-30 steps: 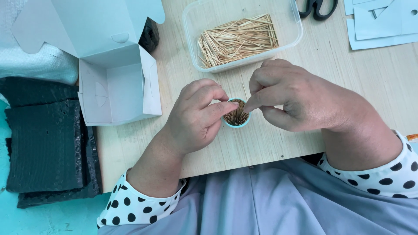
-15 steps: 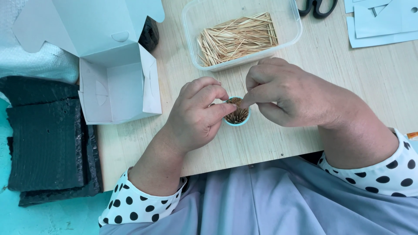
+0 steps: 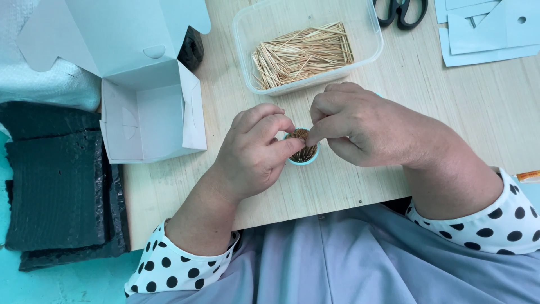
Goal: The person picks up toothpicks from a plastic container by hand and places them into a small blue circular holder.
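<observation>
Closely framed: a person's two bare hands meet over a small round light-blue container packed with upright wooden toothpicks (image 3: 304, 151), near the front edge of a pale wooden table (image 3: 439, 79).
Left hand: the left hand (image 3: 253, 155) curls round the container's left side, thumb and forefinger pressed to its rim.
Right hand: the right hand (image 3: 365, 128) has its fingertips pinched together just over the toothpick tips; whether a toothpick sits in the pinch cannot be told.
Key relation: the container stands between the two hands, touching both; its sticks point straight up at the camera, directly under the right hand's pinch.
Supply: a clear rectangular plastic tub of loose toothpicks (image 3: 301, 53) lies just beyond the hands.
Surroundings: an open white cardboard box (image 3: 149, 115) to the left; black-handled scissors (image 3: 400, 10) at the far edge.
</observation>
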